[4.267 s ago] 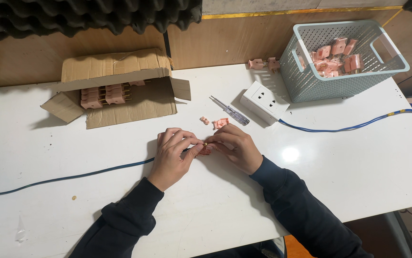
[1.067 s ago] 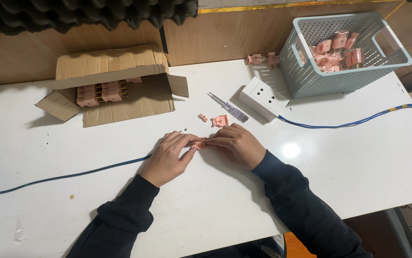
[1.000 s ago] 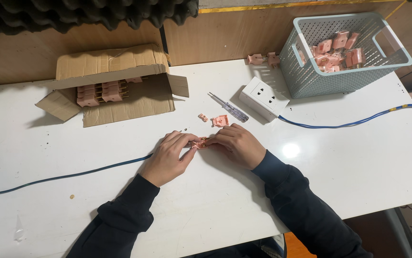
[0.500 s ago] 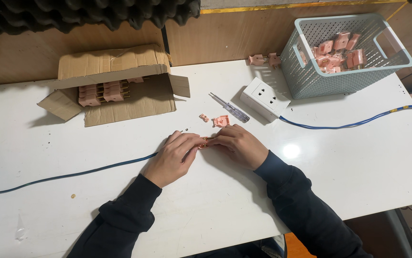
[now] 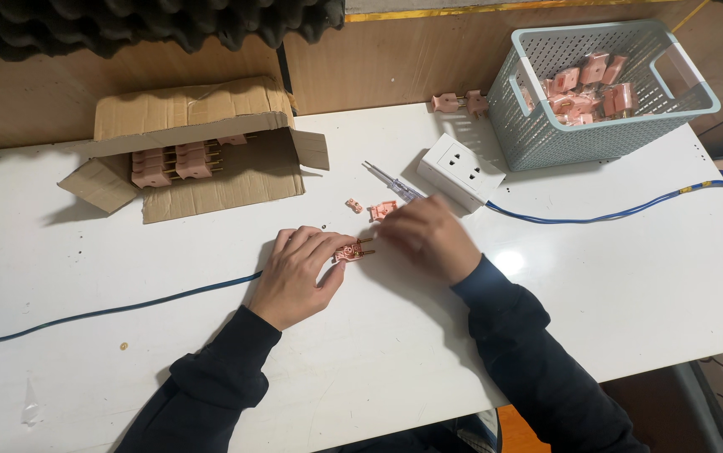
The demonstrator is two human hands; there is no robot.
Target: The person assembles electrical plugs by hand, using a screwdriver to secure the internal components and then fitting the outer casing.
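Observation:
My left hand (image 5: 298, 273) rests on the white table (image 5: 647, 285) and pinches a small pink plug (image 5: 353, 251) with bare metal prongs. A blue cable (image 5: 126, 305) runs in from the left toward that hand. My right hand (image 5: 428, 239) is off the plug, slightly blurred, its fingertips next to a loose pink plug part (image 5: 383, 210). Whether it holds anything is hidden by the back of the hand. A smaller pink piece (image 5: 353, 205) lies just left of that part. A clear-handled screwdriver (image 5: 386, 179) lies behind them.
A white socket block (image 5: 462, 172) with a blue lead (image 5: 613, 216) sits behind my right hand. A grey-blue basket (image 5: 697, 105) of pink plugs stands at the back right, with two plugs (image 5: 460, 102) beside it. An open cardboard box (image 5: 202, 126) holding pink plugs lies at the back left.
My right hand has let go of the plug and moved up and right toward the loose pink part. My left hand keeps the plug in about the same spot.

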